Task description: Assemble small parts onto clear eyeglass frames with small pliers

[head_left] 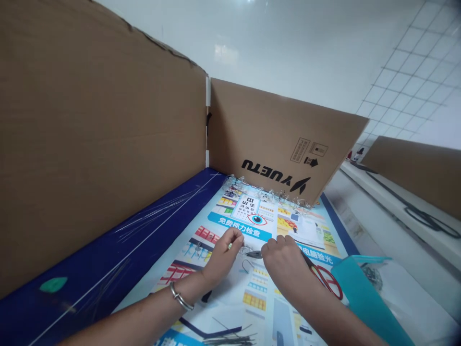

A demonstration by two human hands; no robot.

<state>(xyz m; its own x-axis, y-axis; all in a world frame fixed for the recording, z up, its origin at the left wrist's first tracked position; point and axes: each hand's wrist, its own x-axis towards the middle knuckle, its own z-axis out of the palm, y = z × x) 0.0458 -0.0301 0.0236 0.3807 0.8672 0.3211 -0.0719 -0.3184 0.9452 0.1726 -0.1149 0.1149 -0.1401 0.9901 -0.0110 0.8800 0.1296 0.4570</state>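
Observation:
My left hand (222,257), with a silver bangle (181,296) on its wrist, pinches a small pale item (229,246) between thumb and fingers. My right hand (283,263) is curled down next to it, and its fingertips meet a small dark pointed piece (254,254). Whether that hand grips the piece is hidden. A thin bent wire hook (247,265) lies below the gap between my hands. Red-handled scissors (326,282) lie partly under my right hand on a printed blue-and-white poster (248,293).
Brown cardboard panels (101,134) stand along the far and left sides of the poster, and one is printed YUETU (273,173). A dark blue strip (108,254) runs along the left. A teal plastic sheet (365,293) lies at right, with dark wire pieces (230,339) at the bottom.

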